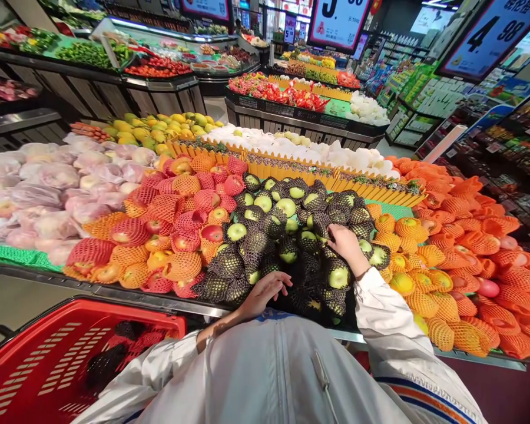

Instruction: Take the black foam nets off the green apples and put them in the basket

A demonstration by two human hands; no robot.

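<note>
Green apples [286, 207] in black foam nets lie heaped in the middle of the fruit stand in front of me. My right hand [345, 242] reaches into the right side of this heap, its fingers closed at a netted green apple [309, 237]; the fingertips are partly hidden. Lower and to the left, my left hand [269, 288] hovers over the near edge of the heap. Its fingers are loosely stretched and hold nothing. Between the two hands is a dark hollow among the black nets.
At lower left stands a red shopping basket [22, 377] with dark and red netted items inside. Red-netted apples [189, 224] lie left of the green ones, orange-netted fruit [424, 259] to the right. A yellow picket divider [291, 168] runs behind. Price screens [490, 38] hang above.
</note>
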